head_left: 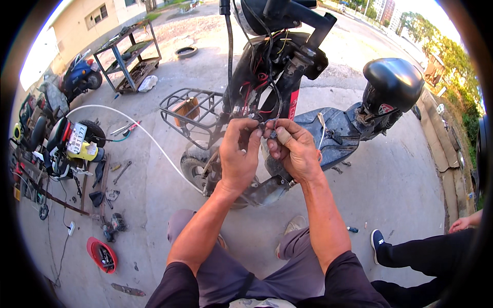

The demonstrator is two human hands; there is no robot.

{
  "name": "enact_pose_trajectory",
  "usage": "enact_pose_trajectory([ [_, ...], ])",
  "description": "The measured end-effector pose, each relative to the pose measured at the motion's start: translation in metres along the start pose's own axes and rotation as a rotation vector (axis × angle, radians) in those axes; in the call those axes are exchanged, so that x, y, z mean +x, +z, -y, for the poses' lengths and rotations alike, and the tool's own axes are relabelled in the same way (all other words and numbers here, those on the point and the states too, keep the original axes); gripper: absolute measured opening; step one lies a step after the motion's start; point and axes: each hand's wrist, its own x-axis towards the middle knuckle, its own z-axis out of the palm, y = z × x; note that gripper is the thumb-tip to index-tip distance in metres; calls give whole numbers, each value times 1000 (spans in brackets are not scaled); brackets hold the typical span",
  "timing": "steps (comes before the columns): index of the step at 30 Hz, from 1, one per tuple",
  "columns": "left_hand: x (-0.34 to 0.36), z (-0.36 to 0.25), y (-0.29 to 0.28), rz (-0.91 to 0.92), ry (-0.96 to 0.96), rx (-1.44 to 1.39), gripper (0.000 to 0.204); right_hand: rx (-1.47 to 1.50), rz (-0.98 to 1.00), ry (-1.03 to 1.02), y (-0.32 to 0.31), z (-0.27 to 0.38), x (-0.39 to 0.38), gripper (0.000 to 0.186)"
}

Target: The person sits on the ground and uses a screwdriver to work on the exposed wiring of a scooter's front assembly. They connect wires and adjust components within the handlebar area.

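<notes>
Both hands meet in front of a partly stripped black scooter (pixel 244 77) whose wiring is exposed. My left hand (pixel 238 154) is closed, thumb and forefinger pinching a thin wire at its tip. Beside it, my right hand (pixel 299 151) is closed round a small dark wire connector (pixel 273 134), which shows between thumb and fingers. The two hands' fingertips almost touch. Red wires (pixel 262 78) and dark cables run down the scooter's open front to the hands. My fingers partly cover the wire ends, so I cannot tell whether they are joined.
A wire rack (pixel 191 110) juts out left of the hands; the scooter's black seat (pixel 393 82) is at right. A white hose (pixel 138 126) crosses the ground. Tools and a red bowl (pixel 92 246) of parts lie at left. Another person's leg (pixel 416 256) is at lower right.
</notes>
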Motion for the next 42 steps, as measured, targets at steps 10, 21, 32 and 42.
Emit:
enact_pose_trajectory([
  [10,2,4,1,-9,39,21,17,31,4,43,-3,3,2,22],
  [21,3,2,3,-14,32,23,15,131,25,68,-7,0,4,24],
  [32,2,4,4,-18,15,14,14,272,47,138,-11,-2,7,25],
  [42,5,5,5,4,303,252,24,170,-7,37,0,0,2,18],
])
